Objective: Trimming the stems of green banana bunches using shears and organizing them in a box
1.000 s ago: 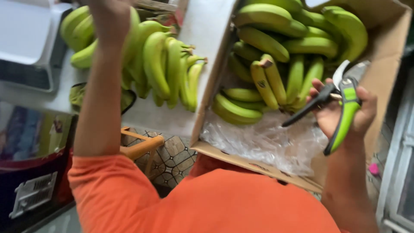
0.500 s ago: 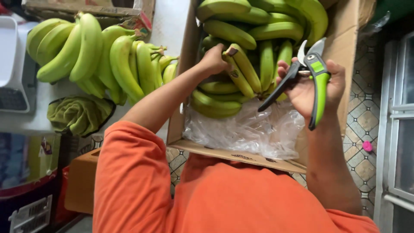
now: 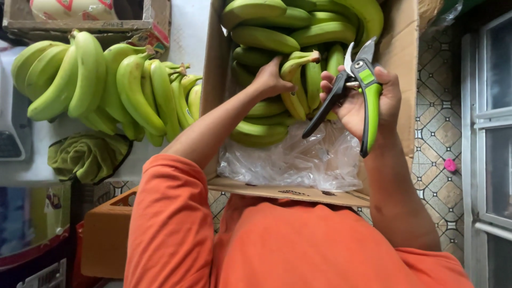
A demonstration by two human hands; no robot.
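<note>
Inside the cardboard box (image 3: pixel 405 58), left hand (image 3: pixel 269 81) is closed around a banana bunch (image 3: pixel 298 88), long axis running top to bottom of frame. Right hand (image 3: pixel 368 101) sits just right of it, fingers wrapped on green-handled pruning shears (image 3: pixel 354 88), blades apart and pointing up-frame beside the stem end.

- White counter (image 3: pixel 184 32) is carrying most of the stuff (pale top, partly hidden).
- Green banana bunches (image 3: pixel 101 85) are lying on it, left of the cardboard box (image 3: pixel 400 48).
- Crumpled green cloth (image 3: pixel 88 154) is sitting just below the bananas, nr the counter's edge.
- Scale (image 3: pixel 10 122) is resting at far left.
</note>
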